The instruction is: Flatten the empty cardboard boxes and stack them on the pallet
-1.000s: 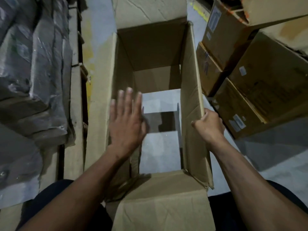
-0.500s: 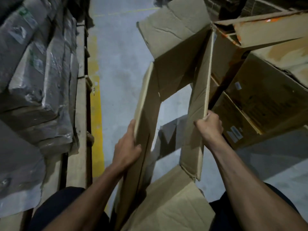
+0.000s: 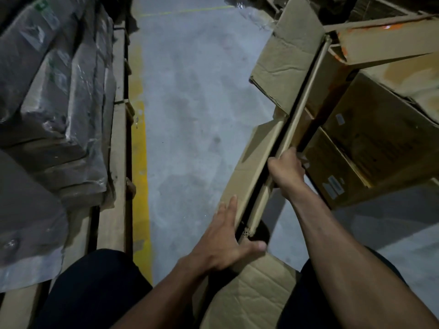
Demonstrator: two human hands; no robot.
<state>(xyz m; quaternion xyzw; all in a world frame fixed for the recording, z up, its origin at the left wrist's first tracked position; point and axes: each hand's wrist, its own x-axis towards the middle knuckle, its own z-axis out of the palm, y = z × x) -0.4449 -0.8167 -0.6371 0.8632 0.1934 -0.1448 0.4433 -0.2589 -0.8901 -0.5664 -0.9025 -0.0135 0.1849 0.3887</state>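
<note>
Concrete floor (image 3: pixel 197 96), box (image 3: pixel 249 162) w/ both hands.

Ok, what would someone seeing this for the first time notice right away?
A cardboard box, squeezed nearly flat, runs diagonally through the middle, the left hand pressing its side and the right hand gripping its upper edge. A yellow floor line edges plastic-wrapped stacks at left.

The cardboard box (image 3: pixel 256 162), a second ago an open tube with floor visible through it, was folded nearly flat, its two walls almost touching. The left hand (image 3: pixel 223 243) moved from inside the box to press its outer left wall.
</note>
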